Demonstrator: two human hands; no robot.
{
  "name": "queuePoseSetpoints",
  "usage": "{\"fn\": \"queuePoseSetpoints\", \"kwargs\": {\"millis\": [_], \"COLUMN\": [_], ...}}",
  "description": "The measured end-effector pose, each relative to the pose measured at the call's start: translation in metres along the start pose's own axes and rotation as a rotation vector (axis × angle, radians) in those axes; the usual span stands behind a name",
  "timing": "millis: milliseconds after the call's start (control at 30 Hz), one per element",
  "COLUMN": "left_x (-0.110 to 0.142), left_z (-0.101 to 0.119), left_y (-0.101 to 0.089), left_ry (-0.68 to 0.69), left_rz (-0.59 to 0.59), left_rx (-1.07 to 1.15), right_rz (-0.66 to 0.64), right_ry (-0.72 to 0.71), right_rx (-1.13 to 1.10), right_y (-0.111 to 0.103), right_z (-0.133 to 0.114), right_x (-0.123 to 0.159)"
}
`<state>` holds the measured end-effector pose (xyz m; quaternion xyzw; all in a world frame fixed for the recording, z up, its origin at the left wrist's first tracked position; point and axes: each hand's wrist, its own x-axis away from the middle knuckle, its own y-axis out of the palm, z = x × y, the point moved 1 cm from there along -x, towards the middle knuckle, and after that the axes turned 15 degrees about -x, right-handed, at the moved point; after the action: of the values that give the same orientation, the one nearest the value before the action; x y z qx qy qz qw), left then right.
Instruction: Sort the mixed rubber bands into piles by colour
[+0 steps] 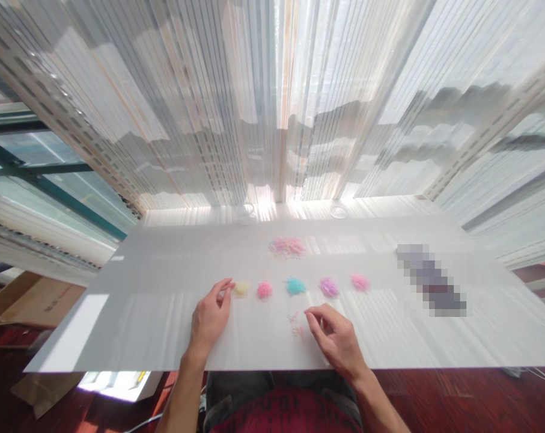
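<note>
My left hand (211,313) rests at the left edge of a pale yellow pile (241,289) of tiny pieces, its thumb and fingertips drawn together. Whatever is between them is too small to make out. Near a few loose pinkish strand-like bits (297,331), my right hand (333,334) is curled in a pinch, and its contents cannot be seen. A row of small piles runs rightward from the yellow one: bright pink (264,290), turquoise (295,285), purple (329,287) and light pink (360,282). Behind them lies a larger mixed, mostly pink pile (287,246).
The white table (132,325) stands against sheer curtains (254,120). Two clear round dishes, one on the left (247,211) and one on the right (338,211), sit at its far edge. A blurred-out dark object (432,281) lies right. A cardboard box (38,300) is on the left.
</note>
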<state>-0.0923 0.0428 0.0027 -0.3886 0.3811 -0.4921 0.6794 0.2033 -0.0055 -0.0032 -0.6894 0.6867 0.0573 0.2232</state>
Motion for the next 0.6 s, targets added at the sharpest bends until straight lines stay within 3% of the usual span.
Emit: {"fn": "queuePoseSetpoints", "kwargs": {"millis": [367, 600], "left_x": [-0.003, 0.01], "left_z": [-0.002, 0.01], "left_y": [0.0, -0.009], "left_ry": [0.039, 0.13], "left_rz": [-0.036, 0.109], "left_rx": [0.032, 0.199], "right_rz": [-0.028, 0.0], "right_ry": [0.03, 0.019], "right_rx": [0.003, 0.006], "right_y": [0.0, 0.001], "right_z": [-0.002, 0.0], "right_x": [-0.001, -0.001]}}
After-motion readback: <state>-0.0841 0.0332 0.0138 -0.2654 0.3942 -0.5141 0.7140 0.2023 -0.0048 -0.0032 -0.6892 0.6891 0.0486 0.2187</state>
